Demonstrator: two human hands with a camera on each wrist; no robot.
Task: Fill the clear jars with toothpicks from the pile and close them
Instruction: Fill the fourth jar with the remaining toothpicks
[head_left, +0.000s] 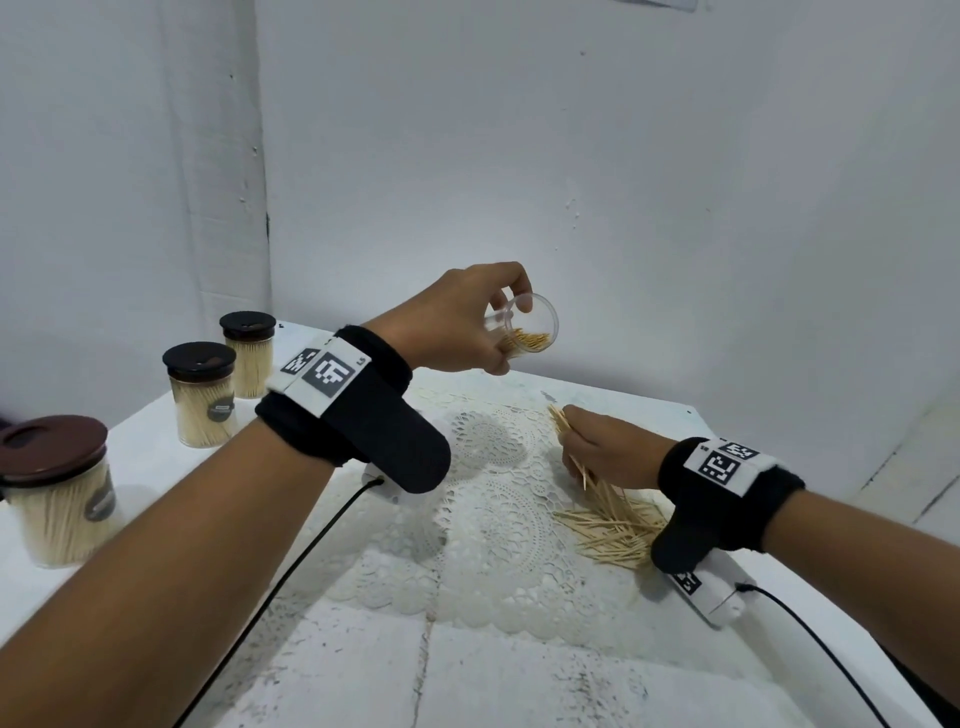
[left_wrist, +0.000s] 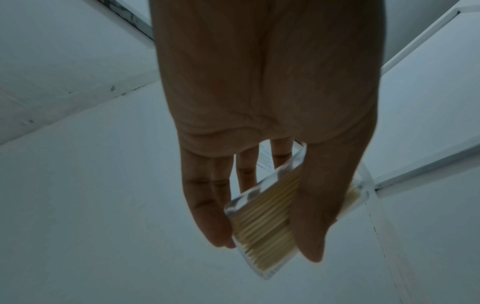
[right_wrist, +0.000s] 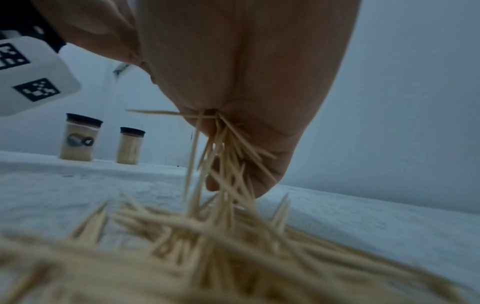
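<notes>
The left hand (head_left: 457, 322) holds a clear jar (head_left: 524, 330) tilted above the bench (head_left: 363, 649), thumb and fingers curled round its wall; the grip hides part of the jar, which holds some toothpicks. The right hand (head_left: 608, 447) grips a bundle of toothpicks (head_left: 563, 423) just above the pile (head_left: 613, 525). Its fingers are hidden from the head view. Three lidded jars (head_left: 200, 395) stand at the left, the nearest cut off.
</notes>
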